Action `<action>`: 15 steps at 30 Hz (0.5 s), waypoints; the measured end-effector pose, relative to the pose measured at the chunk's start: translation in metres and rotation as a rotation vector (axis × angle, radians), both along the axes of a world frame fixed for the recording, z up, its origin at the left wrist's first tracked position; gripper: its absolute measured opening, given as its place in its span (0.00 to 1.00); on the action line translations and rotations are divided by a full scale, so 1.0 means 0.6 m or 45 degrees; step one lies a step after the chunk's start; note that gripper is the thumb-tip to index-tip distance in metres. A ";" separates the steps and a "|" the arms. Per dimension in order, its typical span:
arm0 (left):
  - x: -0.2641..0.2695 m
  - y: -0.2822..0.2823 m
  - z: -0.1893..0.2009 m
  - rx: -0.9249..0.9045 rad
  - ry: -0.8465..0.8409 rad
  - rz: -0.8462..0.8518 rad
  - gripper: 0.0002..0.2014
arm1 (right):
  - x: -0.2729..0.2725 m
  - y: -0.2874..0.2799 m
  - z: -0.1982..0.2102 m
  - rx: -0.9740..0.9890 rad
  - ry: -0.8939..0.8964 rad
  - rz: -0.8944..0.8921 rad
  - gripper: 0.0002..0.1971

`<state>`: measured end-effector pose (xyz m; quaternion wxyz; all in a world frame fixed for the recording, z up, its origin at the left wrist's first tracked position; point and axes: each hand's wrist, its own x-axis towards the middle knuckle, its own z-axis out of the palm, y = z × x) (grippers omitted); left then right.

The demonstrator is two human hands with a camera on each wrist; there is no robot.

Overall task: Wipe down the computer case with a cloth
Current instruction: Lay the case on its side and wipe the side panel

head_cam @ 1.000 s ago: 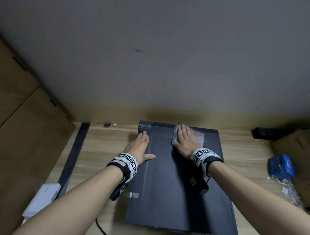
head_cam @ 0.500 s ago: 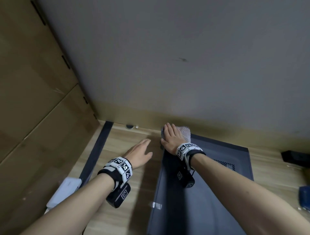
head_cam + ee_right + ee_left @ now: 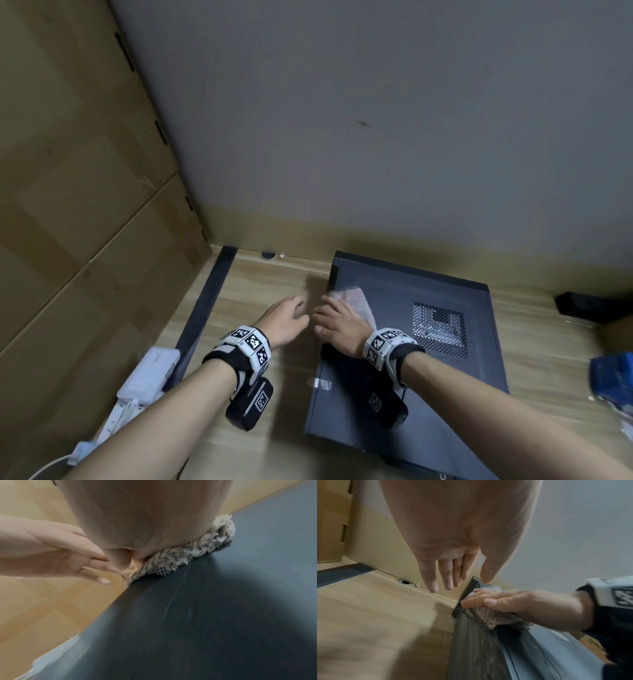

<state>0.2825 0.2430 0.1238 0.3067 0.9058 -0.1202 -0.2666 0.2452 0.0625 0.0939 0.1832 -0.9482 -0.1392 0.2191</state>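
Observation:
The black computer case [image 3: 428,373] lies flat on the wooden desk [image 3: 260,298], vent grille facing up. A fluffy grey-white cloth [image 3: 354,301] sits at the case's far left edge. My right hand [image 3: 330,317] lies flat on the cloth and presses it down, fingers reaching over the edge. In the left wrist view the right hand [image 3: 488,600] covers the cloth [image 3: 489,620] on the case [image 3: 488,653]. My left hand [image 3: 291,313] hovers over the desk just left of the case, fingers straight and holding nothing. The right wrist view shows the cloth [image 3: 181,557] under my palm.
A white power brick and strip [image 3: 150,370] lie at the near left beside a dark strip [image 3: 209,301]. A cable hole [image 3: 268,255] sits by the back wall. A blue box [image 3: 613,373] and a black object [image 3: 582,305] are at the right.
My left hand has come off the case and now hangs over the desk. My right hand slid the cloth left to the case's left edge, then a little toward me.

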 end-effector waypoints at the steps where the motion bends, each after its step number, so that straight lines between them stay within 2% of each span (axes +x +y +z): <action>1: -0.009 0.002 0.000 0.001 0.011 0.015 0.22 | -0.017 0.003 0.002 0.048 0.021 -0.006 0.25; 7: -0.063 -0.005 -0.004 -0.034 0.095 0.049 0.24 | -0.094 0.017 0.000 0.250 0.146 -0.107 0.26; 11: -0.092 -0.007 -0.018 -0.103 0.146 0.042 0.23 | -0.132 0.026 -0.005 0.295 0.140 -0.151 0.28; 13: -0.102 -0.005 -0.030 -0.142 0.144 0.037 0.27 | -0.149 0.029 -0.008 0.246 0.075 -0.157 0.30; 15: -0.109 -0.007 -0.021 -0.137 0.094 -0.017 0.25 | -0.157 0.028 -0.006 0.108 -0.027 -0.117 0.32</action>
